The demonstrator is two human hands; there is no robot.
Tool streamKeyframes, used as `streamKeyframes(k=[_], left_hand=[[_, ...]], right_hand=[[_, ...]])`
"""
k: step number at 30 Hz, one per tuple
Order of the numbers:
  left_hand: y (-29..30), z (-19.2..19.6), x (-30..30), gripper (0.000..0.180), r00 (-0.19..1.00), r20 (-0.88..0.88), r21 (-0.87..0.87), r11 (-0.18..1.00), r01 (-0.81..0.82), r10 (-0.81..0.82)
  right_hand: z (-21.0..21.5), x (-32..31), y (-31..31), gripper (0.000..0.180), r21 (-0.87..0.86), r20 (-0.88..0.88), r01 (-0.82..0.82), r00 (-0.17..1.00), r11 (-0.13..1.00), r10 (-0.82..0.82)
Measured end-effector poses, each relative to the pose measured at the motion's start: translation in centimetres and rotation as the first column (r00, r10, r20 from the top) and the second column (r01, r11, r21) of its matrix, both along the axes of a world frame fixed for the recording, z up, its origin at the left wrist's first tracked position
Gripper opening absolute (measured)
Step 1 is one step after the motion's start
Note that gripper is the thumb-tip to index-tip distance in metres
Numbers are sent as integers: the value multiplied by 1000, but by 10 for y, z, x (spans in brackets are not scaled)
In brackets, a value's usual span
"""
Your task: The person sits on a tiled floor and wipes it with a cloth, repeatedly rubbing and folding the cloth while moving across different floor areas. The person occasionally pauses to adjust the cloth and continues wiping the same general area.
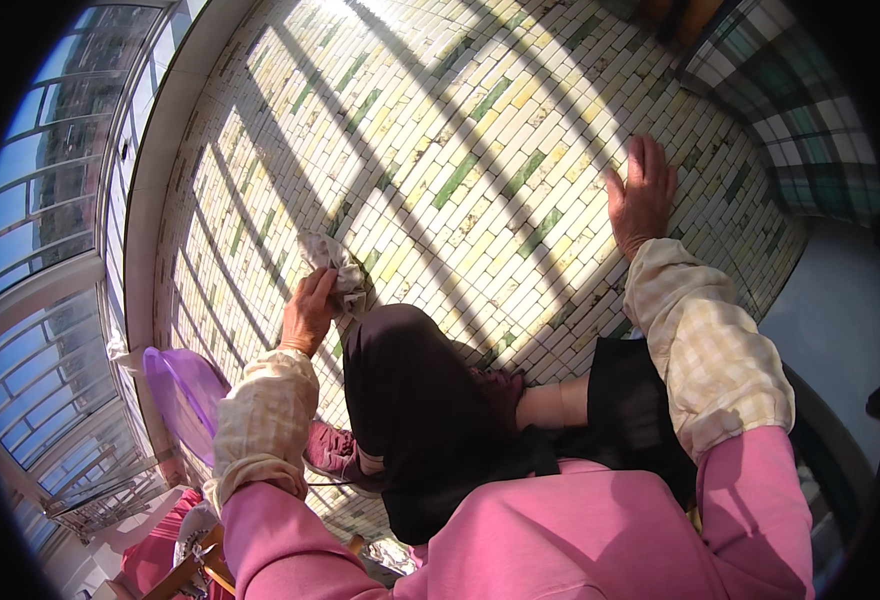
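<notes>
The left hand [307,315] hides part of the crumpled cloth [322,248] beneath its fingers. Right of and above the cloth, the right hand [646,190] turns its palm from view; farther that way, plaid fabric [795,115] runs into the dark rim. Below the cloth, a trouser leg [405,400] covers part of a dark red shoe [330,450], and the pink top [560,520] is cut by the lower edge. Left of and below the cloth, a sleeve [268,415] overlaps a purple item [172,390], perhaps a bag; the scenery beyond the window [55,170] is too small to make out.
</notes>
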State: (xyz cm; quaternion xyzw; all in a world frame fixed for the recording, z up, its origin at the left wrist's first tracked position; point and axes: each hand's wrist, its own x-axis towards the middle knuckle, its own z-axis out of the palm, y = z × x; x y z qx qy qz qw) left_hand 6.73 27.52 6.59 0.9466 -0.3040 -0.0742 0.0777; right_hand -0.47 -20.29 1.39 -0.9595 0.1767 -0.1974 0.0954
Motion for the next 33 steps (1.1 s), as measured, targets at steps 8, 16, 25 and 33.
streamKeyframes(k=[8,16,25,33], left_hand=[[-12,-1,20,34,998,-10,-20,998,-54,54],[-242,-15,133,39,946,59,-80,944,321,-317],[-169,-33,124,45,986,157,-248,964,97,-59],[31,-18,73,35,599,145,346,527,-776,788]], right_hand=[[1,-1,1,56,-23,-19,-6,1000,1000,6],[5,1,0,58,41,-17,-42,999,998,43],[9,0,2,60,61,-47,-17,999,998,19],[7,0,0,58,31,-34,-2,999,1000,3]])
